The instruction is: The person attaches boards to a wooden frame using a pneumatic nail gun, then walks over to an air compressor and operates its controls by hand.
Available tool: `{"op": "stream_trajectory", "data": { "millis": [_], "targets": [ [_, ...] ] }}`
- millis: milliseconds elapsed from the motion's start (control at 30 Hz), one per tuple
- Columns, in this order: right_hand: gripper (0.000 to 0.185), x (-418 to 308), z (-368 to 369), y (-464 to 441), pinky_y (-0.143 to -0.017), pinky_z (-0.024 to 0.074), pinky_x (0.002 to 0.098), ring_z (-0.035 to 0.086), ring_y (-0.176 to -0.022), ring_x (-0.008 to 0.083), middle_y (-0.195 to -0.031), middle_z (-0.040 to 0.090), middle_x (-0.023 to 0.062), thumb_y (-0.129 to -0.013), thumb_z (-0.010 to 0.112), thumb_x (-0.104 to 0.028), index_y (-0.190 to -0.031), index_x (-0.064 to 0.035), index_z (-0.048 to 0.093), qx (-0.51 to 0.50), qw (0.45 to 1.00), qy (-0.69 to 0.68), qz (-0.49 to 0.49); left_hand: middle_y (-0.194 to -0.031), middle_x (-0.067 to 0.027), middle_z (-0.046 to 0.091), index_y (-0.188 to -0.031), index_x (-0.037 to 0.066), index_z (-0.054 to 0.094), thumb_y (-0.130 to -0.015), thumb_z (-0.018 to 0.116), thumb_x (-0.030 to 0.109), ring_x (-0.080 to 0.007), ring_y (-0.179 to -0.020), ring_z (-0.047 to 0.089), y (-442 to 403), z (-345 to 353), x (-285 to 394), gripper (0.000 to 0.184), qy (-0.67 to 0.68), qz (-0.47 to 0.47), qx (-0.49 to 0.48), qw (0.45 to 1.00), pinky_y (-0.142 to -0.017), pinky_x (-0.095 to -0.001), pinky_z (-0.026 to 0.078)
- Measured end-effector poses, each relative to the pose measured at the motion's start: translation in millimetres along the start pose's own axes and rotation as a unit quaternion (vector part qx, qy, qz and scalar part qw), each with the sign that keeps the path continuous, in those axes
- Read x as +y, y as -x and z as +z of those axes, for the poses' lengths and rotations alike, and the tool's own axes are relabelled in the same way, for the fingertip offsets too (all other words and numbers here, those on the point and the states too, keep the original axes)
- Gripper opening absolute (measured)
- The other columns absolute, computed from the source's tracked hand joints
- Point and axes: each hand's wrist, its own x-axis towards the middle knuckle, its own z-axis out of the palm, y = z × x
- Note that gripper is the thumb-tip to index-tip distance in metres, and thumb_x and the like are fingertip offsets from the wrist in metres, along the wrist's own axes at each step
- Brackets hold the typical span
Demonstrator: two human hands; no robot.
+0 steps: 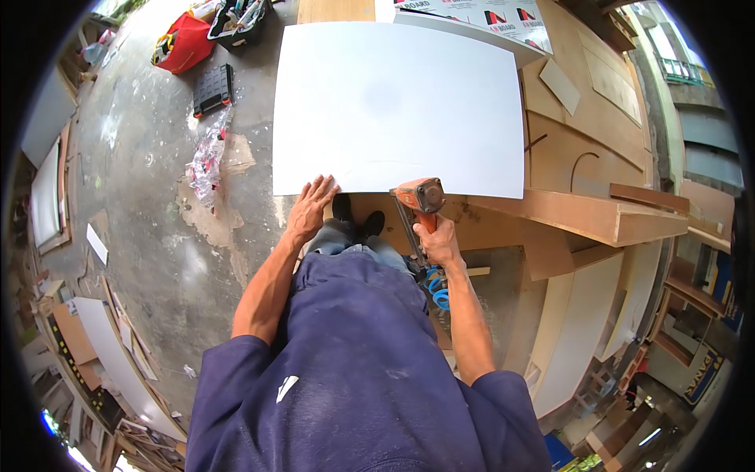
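Observation:
A large white board [393, 110] lies flat in front of me, its near edge facing my body. My left hand [313, 206] rests on the near left part of that edge, fingers stretched out over the surface and holding nothing. In my right hand [439, 241] is an orange and black nail gun [421, 196], gripped by its handle. The gun's head is at the board's near edge, right of the middle; whether its nose touches the board is hidden. A blue coiled air hose [437, 289] hangs below the gun, near my right wrist.
Printed packaged boards [503, 27] lie behind the white board. On the right are a long wooden box piece [605, 220] and plywood sheets [590, 86]. To the left, a red bag [182, 46], a black case [212, 90] and clear plastic wrapping [208, 161] lie on the concrete floor.

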Motion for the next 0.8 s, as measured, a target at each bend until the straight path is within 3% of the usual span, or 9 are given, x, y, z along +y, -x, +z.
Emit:
{"op": "stream_trajectory", "data": {
  "millis": [233, 400, 467, 600, 667, 800],
  "targets": [
    [0.035, -23, 52, -12, -0.078, 0.0544, 0.0415, 0.071, -0.085, 0.0333, -0.089, 0.072, 0.0197, -0.086, 0.066, -0.023, -0.115, -0.0021, 0.069, -0.024, 0.999, 0.005, -0.030, -0.163, -0.0094, 0.035, -0.151, 0.011, 0.047, -0.086, 0.044, -0.006, -0.0279, -0.154, 0.026, 16, -19, -30, 0.066, -0.042, -0.029, -0.040, 0.998, -0.125, -0.0453, 0.021],
    [0.037, -45, 89, -20, -0.075, 0.0536, 0.0396, 0.068, -0.078, 0.0256, -0.084, 0.070, 0.0168, -0.087, 0.065, -0.023, -0.116, -0.0007, 0.069, -0.051, 0.998, -0.025, -0.018, -0.165, -0.0079, 0.031, -0.153, 0.012, 0.043, -0.086, 0.044, -0.007, -0.0282, -0.155, 0.023, 26, -38, -50, 0.070, -0.062, -0.005, -0.072, 0.995, -0.126, -0.0465, 0.020],
    [0.033, -37, 108, -22, -0.061, 0.0496, 0.0335, 0.057, -0.062, 0.0123, -0.073, 0.063, 0.0051, -0.089, 0.067, -0.016, -0.119, -0.0005, 0.069, -0.041, 0.999, -0.028, -0.022, -0.166, -0.0076, 0.031, -0.154, 0.012, 0.042, -0.085, 0.045, -0.007, -0.0279, -0.155, 0.023, 35, -39, -64, 0.071, -0.059, 0.006, -0.075, 0.995, -0.126, -0.0464, 0.020],
    [0.032, -52, 127, -16, -0.059, 0.0490, 0.0336, 0.057, -0.060, 0.0126, -0.072, 0.062, 0.0050, -0.089, 0.068, -0.015, -0.117, 0.0007, 0.068, -0.032, 0.999, -0.029, -0.005, -0.166, -0.0061, 0.031, -0.154, 0.013, 0.042, -0.089, 0.040, -0.004, -0.0251, -0.155, 0.023, 32, -55, -75, 0.068, -0.041, 0.041, -0.086, 0.995, -0.127, -0.0447, 0.018],
    [0.029, -40, 139, -16, -0.053, 0.0479, 0.0327, 0.056, -0.054, 0.0115, -0.066, 0.059, 0.0035, -0.090, 0.067, -0.013, -0.116, 0.0018, 0.067, 0.021, 0.998, -0.021, -0.047, -0.166, -0.0065, 0.030, -0.156, 0.013, 0.038, -0.089, 0.042, -0.004, -0.0242, -0.155, 0.022, 31, -55, -81, 0.070, -0.035, 0.073, -0.100, 0.992, -0.127, -0.0424, 0.018],
    [0.027, -41, 153, -9, -0.043, 0.0434, 0.0291, 0.050, -0.046, 0.0085, -0.059, 0.053, -0.0002, -0.092, 0.065, -0.011, -0.116, 0.0010, 0.066, 0.019, 0.997, -0.072, 0.016, -0.167, -0.0051, 0.026, -0.157, 0.012, 0.035, -0.087, 0.046, -0.003, -0.0239, -0.156, 0.019, 33, -50, -90, 0.073, -0.042, 0.092, -0.108, 0.989, -0.127, -0.0419, 0.017]
  ]
}}
